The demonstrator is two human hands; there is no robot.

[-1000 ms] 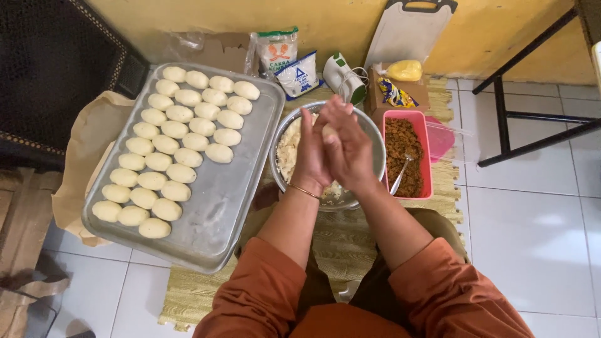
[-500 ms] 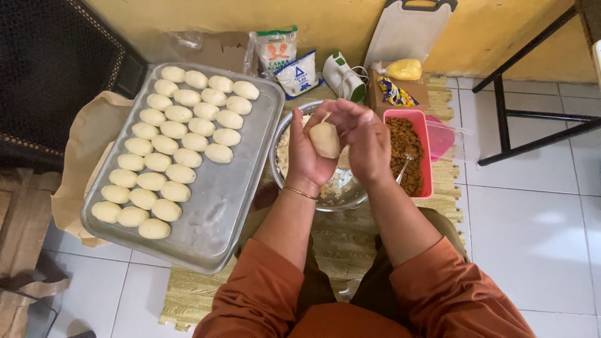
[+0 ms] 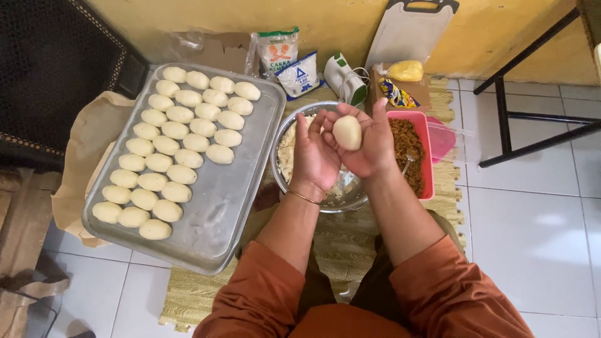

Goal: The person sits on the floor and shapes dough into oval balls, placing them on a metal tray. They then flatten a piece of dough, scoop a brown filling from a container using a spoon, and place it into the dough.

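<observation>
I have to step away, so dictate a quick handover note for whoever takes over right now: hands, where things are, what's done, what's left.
Right hand: cradles a smooth dough ball in its palm.
Left hand: open, empty, beside the ball, over the metal bowl.
Bowl holds more pale dough; the pink tub to its right holds brown filling.
Done: rows of shaped pieces fill much of the metal tray.
Left: this ball is not yet on the tray; the tray's near side is bare, and dough remains.
</observation>
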